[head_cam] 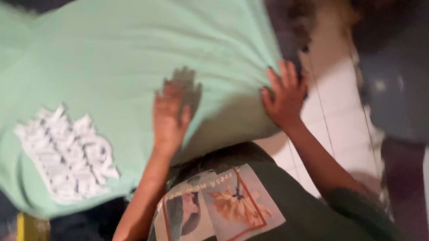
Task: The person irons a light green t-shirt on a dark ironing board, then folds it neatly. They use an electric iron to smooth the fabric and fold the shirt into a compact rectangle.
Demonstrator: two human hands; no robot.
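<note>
While the frame is motion-blurred, layout is readable. Nearest the camera: wearer's dark green shirt (pixel 319 240) with a pale rectangular picture print (pixel 221 204) on the chest. Both forearms reach out from it. Left hand (pixel 171 113) lies flat, palm down, fingers spread apart, on the mint-green T-shirt (pixel 124 62); not clamped on anything, just pressing the fabric. Right hand (pixel 283 96) is at the garment's right edge, fingers splayed on the cloth; cannot tell if any fabric is pinched under it. Mint T-shirt is spread out flat ahead of the person, filling the left and centre of view, with a white raised print (pixel 65 152) near its lower left part. Right of it, pale tiled floor (pixel 334 112); beyond, a dark blurry surface (pixel 423 80). Small yellow object (pixel 30 228) at bottom left, unclear what.
</note>
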